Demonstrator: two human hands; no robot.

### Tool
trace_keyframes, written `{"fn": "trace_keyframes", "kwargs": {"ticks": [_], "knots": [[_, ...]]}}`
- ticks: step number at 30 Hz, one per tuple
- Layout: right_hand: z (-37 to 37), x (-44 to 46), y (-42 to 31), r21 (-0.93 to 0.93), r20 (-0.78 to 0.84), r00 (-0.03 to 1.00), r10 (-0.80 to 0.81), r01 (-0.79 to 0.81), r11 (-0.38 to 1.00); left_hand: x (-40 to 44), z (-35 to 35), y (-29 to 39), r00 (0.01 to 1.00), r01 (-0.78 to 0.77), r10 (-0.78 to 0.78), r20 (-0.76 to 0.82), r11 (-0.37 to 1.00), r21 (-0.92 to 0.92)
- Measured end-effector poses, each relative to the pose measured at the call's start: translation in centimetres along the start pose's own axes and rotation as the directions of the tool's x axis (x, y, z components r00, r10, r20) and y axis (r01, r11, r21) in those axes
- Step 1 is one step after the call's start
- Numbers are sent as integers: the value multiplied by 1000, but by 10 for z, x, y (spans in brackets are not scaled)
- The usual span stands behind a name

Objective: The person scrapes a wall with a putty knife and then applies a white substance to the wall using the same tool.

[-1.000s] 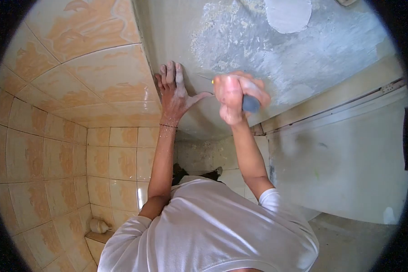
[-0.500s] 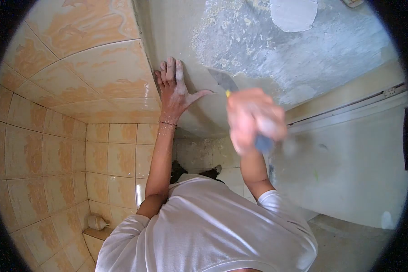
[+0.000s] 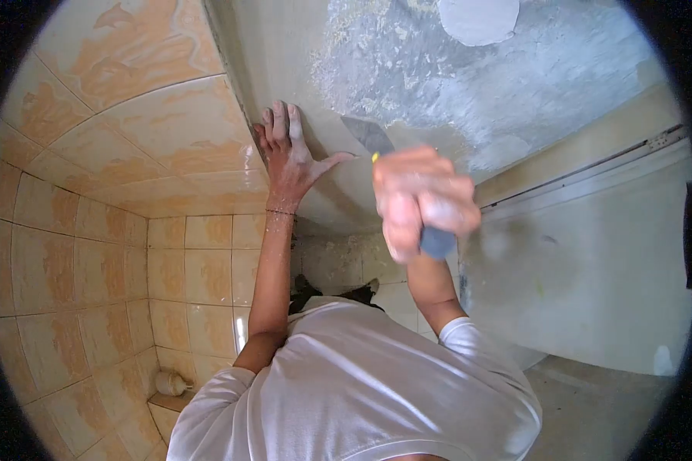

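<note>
1. Pale vessel, lower left, on a ledge; contents hidden.
2. Orange-patterned tiles, left; white patch, top, on the wall.
3. Scraper, centre: clenched in my blurred right hand, which hides its middle; contact with wall unclear.
4. My left hand, upper centre-left, spread on the wall, released.

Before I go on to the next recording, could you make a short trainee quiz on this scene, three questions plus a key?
1. Which hand grips the tool?
2. True or false: the left hand is closed in a fist.
3. Choose one. From the person's own view, the large tiles beside the left hand lie to its:
a) left
b) right

Key:
1. The right hand.
2. False; it is open, with the thumb stretched out.
3. a
</note>
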State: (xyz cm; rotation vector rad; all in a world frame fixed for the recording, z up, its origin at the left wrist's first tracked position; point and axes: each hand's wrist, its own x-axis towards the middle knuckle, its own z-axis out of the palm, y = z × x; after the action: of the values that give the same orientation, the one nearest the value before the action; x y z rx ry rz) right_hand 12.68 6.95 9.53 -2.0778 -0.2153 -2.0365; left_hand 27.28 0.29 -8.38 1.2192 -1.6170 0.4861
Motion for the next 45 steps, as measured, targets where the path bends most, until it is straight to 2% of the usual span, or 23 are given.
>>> {"fn": "trace_keyframes", "kwargs": {"ticks": [2, 3, 4, 6, 8, 10, 12, 14, 16, 18, 22, 24, 26, 28, 29, 32, 33, 34, 37, 40, 42, 44, 45], "knots": [[3, 2, -6, 55, -8, 1000, -14, 14, 998, 1, 1, -3, 1000, 0, 0, 1, 1000, 11], [9, -3, 11, 2, -67, 993, -95, 95, 995, 0, 1, -3, 1000, -1, 1, 9, 1000, 20], [7, -5, 14, 0, -66, 994, -90, 90, 996, -3, 0, -2, 1000, 2, -2, 13, 1000, 17], [2, -5, 15, -107, 35, 999, -2, 6, 994, -1, -3, -2, 999, 9, -12, 53, 998, 62], [1, -1, 5, -101, 43, 999, 22, -18, 995, -2, -6, 0, 999, 2, -4, 43, 999, 40], [1, 0, -7, 65, 1, 1000, 16, -16, 998, 2, -4, -1, 1000, 3, -3, 18, 1000, 27], [2, 3, -7, 46, 21, 998, 63, -64, 997, -1, -4, 0, 999, 30, -31, 44, 999, 11], [1, 0, 9, -140, 114, 993, 7, 9, 990, -3, -3, -2, 998, 25, -27, 56, 999, 29], [1, -2, 8, -111, 112, 993, 25, -12, 994, -2, -1, -3, 998, 12, -15, 55, 999, 51], [3, 0, 2, -23, -32, 998, 54, -55, 998, -1, -1, 1, 1000, 18, -18, 18, 999, 31], [2, 5, -3, 51, 48, 999, 26, -29, 998, -1, -4, -1, 999, 11, -12, 34, 999, 37], [2, 1, 13, -113, 94, 995, -30, 40, 993, 0, 0, -2, 999, 10, -12, 38, 998, 58], [-1, -1, 9, -132, 76, 997, -1, 11, 991, 0, -2, 1, 999, 11, -13, 36, 999, 36], [-6, -5, 6, 17, -102, 984, 143, -142, 990, 2, -3, 5, 999, 14, -14, 29, 1000, 12], [-2, 0, 7, 42, -143, 989, 31, -25, 999, 2, -3, 5, 1000, 10, -11, 22, 1000, 15], [-4, -4, 11, -32, -127, 992, -11, 7, 999, 1, -1, 2, 1000, 10, -11, 10, 1000, 17], [-7, 0, 16, -118, -22, 996, 87, -89, 989, 0, -1, 2, 1000, 10, -10, 12, 1000, 6], [-9, -2, 18, -124, -26, 995, 93, -96, 988, -1, 0, 3, 1000, 10, -10, 21, 1000, 2], [-13, -5, 22, -26, -166, 953, 255, -263, 965, -1, 1, 4, 1000, 4, -4, -10, 1000, 11], [-26, 0, 10, -20, -110, 957, 268, -271, 962, 0, -1, 4, 999, 30, -30, 27, 1000, -4], [-25, -2, 13, -30, -72, 939, 336, -339, 940, 0, -2, 4, 999, 24, -24, 29, 1000, 4], [-14, -5, 35, -316, -167, 967, 193, -238, 919, -1, -3, 3, 999, 20, -20, 33, 1000, -3], [-19, -10, 43, -220, -111, 958, 264, -283, 934, -1, -2, 3, 999, 16, -16, 34, 1000, -10]]}}
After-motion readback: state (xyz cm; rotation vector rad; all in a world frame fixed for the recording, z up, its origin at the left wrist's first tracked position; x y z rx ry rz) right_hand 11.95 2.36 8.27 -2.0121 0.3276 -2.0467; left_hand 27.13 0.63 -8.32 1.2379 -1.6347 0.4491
